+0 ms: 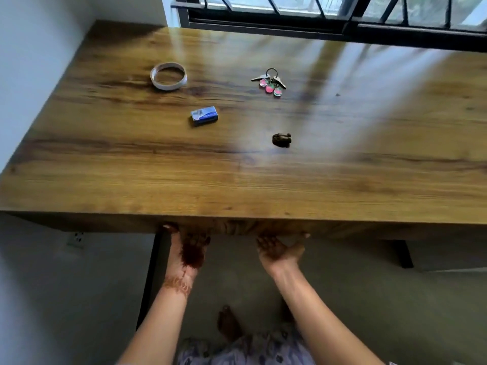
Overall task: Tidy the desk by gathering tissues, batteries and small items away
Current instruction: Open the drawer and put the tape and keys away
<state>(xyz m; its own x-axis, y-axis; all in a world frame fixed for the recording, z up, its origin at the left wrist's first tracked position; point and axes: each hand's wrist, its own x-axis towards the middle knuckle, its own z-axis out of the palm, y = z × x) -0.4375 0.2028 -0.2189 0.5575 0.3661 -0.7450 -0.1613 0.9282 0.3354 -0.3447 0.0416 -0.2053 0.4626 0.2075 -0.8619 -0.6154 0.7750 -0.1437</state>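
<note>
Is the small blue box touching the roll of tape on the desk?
Apart. The head view shows bare wood between the blue box and the roll of tape.

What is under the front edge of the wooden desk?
Both hands reach under the desk edge: the left hand and the right hand, palms up. Their fingertips are covered by the desk, so what they touch cannot be seen. A black leg stands beside the left hand.

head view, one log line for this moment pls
left hand, right hand: palm-up at desk front edge, fingers hidden | on desk: tape roll, keys, blue box, dark object | held: nothing seen
</note>
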